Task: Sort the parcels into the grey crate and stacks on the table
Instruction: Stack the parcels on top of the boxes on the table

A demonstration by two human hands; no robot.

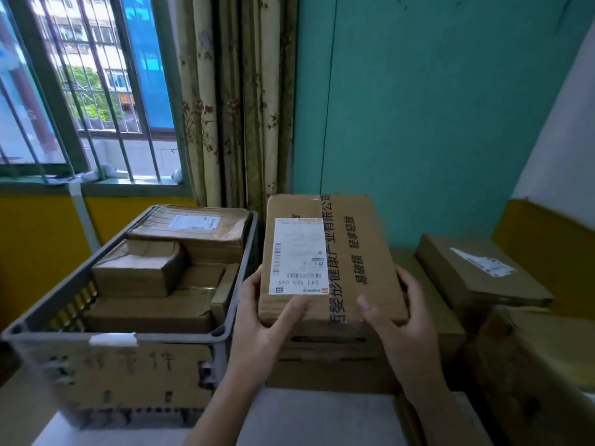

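A brown cardboard parcel [363,252] with a white shipping label and black printed characters is held by both hands above a stack of boxes [331,358] in the middle of the table. My left hand [264,320] grips its near left corner, thumb on top by the label. My right hand [396,313] grips its near right edge, thumb on the lid. Left of it stands the grey crate [222,333], filled with several brown parcels [138,275].
More cardboard boxes [479,275] are stacked at the right, with a large one [531,365] at the near right. The white table [306,420] shows in front. A barred window, a curtain and a teal wall stand behind.
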